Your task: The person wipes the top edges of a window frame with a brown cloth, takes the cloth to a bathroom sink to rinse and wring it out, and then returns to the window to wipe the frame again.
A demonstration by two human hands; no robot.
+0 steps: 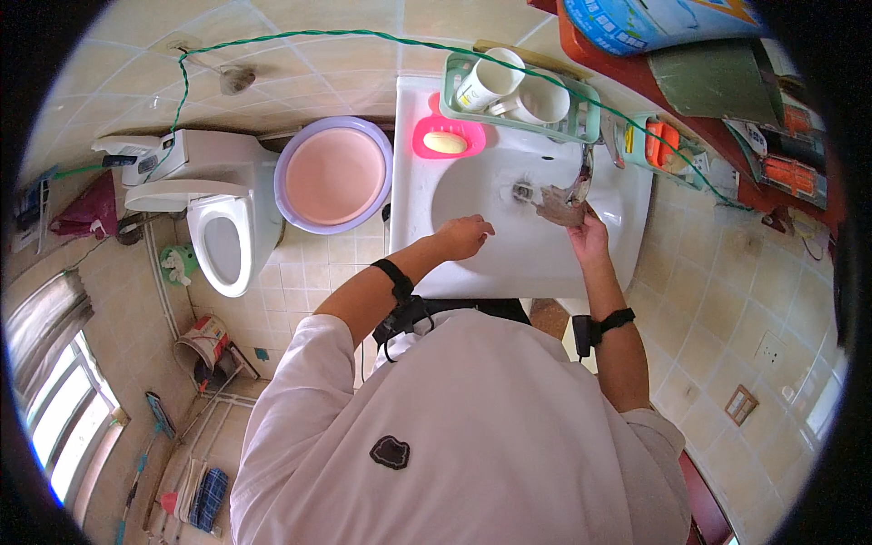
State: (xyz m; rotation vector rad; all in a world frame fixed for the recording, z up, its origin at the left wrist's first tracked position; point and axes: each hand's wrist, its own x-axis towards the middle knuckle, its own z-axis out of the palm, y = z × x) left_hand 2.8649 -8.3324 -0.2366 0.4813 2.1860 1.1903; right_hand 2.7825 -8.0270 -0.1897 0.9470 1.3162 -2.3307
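Note:
Under the chrome faucet [583,178], my right hand [588,235] grips a wet, greyish-brown cloth [563,208] over the white washbasin [504,262]. My left hand [466,237] hovers above the left part of the bowl, holding nothing, its fingers loosely curled and apart. Between the hands and a little farther back lies the metal drain [523,191]. On the basin's back left corner, a cream bar of soap [445,142] rests in a pink soap dish [422,148].
A green plastic basket [590,109] with white mugs [492,78] stands behind the bowl. A green twisted cord [381,34] crosses above. Left of the basin are a purple-rimmed pink tub [334,176] and a toilet [257,211]. A shelf [671,112] overhangs at the right.

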